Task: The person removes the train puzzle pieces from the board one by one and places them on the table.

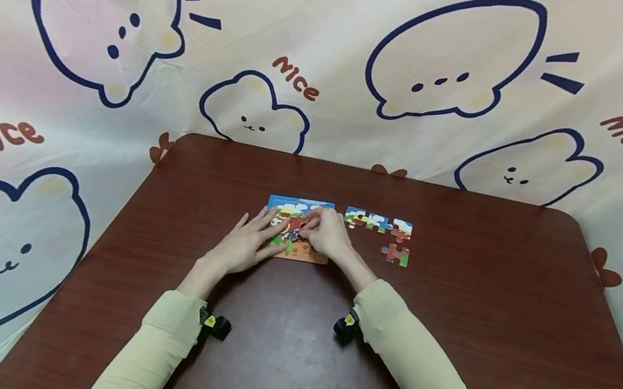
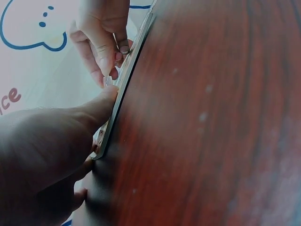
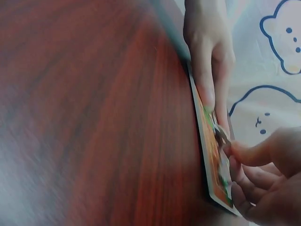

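Note:
A colourful jigsaw puzzle board with a blue upper edge and an orange lower strip lies flat on the table. My left hand rests on its left side, fingers spread, thumb along the lower edge. Over the board's right half, my right hand pinches a puzzle piece between thumb and fingers. That piece is tilted up from the board, close to the left thumb in the left wrist view. Most of the picture's right half is hidden under the right hand.
Right of the board, a row of loose puzzle pieces lies flat, with one red and green piece below its right end. The brown wooden table has rounded far corners. A cartoon-printed cloth hangs behind it.

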Demonstrator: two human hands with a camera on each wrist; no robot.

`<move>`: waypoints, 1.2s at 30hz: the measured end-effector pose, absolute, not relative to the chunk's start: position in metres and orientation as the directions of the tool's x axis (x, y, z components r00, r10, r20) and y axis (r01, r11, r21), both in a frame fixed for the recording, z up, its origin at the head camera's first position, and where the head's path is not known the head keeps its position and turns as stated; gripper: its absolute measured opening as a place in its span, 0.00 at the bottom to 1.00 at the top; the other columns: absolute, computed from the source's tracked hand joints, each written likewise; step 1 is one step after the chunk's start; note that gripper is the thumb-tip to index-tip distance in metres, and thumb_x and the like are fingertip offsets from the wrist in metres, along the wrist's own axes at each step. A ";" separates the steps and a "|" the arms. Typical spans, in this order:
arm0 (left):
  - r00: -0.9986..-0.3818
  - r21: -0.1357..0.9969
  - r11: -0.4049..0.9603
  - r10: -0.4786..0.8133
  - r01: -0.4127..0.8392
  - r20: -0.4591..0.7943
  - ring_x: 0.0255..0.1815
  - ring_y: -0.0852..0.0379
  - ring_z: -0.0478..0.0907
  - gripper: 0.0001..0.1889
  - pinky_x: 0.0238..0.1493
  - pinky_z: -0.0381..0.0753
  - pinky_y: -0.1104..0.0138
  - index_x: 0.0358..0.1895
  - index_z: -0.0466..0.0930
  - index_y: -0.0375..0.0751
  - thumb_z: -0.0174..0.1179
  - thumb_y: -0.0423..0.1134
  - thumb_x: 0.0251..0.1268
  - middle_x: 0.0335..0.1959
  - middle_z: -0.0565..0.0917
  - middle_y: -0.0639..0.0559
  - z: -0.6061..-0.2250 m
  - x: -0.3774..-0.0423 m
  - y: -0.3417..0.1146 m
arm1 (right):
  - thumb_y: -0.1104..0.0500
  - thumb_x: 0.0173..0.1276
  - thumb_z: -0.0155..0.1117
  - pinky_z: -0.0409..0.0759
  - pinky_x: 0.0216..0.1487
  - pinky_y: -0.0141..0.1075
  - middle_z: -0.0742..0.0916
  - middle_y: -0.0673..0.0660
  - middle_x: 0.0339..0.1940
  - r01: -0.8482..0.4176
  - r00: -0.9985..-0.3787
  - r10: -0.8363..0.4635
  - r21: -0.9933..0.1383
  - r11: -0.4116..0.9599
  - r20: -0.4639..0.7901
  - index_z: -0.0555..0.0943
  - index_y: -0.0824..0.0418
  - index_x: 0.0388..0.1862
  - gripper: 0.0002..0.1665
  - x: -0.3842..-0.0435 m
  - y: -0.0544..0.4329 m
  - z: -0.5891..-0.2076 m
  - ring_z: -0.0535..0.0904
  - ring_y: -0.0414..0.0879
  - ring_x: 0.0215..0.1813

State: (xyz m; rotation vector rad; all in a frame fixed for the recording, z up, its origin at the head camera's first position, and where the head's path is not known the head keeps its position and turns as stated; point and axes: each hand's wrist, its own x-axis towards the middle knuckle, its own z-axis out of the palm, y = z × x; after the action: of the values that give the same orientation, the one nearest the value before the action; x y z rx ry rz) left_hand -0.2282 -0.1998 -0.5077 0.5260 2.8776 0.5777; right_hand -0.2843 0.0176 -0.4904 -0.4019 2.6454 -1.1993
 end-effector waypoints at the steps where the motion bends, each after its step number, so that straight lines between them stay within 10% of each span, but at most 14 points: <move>1: -0.925 0.399 0.864 0.369 0.308 -0.087 0.94 0.35 0.45 0.36 0.91 0.45 0.33 0.89 0.60 0.49 0.56 0.56 0.87 0.93 0.51 0.39 -0.508 -0.228 -0.200 | 0.65 0.76 0.75 0.90 0.61 0.49 0.96 0.59 0.41 -0.166 -0.937 -0.341 -0.756 0.633 -0.081 0.87 0.67 0.63 0.20 -0.286 0.019 -0.491 0.94 0.54 0.50; 18: -0.924 0.385 0.866 0.375 0.319 -0.078 0.94 0.35 0.47 0.35 0.90 0.47 0.32 0.88 0.62 0.49 0.56 0.56 0.87 0.92 0.54 0.38 -0.505 -0.228 -0.199 | 0.72 0.76 0.67 0.76 0.31 0.32 0.93 0.58 0.39 -0.217 -0.929 -0.364 -0.699 0.681 -0.067 0.84 0.68 0.68 0.23 -0.285 0.011 -0.481 0.90 0.48 0.38; 36: -0.928 0.383 0.869 0.366 0.312 -0.076 0.94 0.34 0.48 0.35 0.89 0.49 0.31 0.87 0.64 0.47 0.58 0.55 0.86 0.92 0.54 0.36 -0.503 -0.227 -0.197 | 0.71 0.71 0.74 0.91 0.46 0.42 0.93 0.57 0.36 -0.379 -0.923 -0.322 -0.641 0.668 0.210 0.84 0.71 0.63 0.22 -0.257 0.010 -0.496 0.91 0.49 0.39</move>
State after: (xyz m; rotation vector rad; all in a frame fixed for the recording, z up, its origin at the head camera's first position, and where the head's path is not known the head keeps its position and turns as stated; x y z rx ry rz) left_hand -0.2271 -0.1967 -0.5033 0.5280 2.8953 0.5572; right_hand -0.2565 0.0098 -0.4963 -0.6186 2.9406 -1.1581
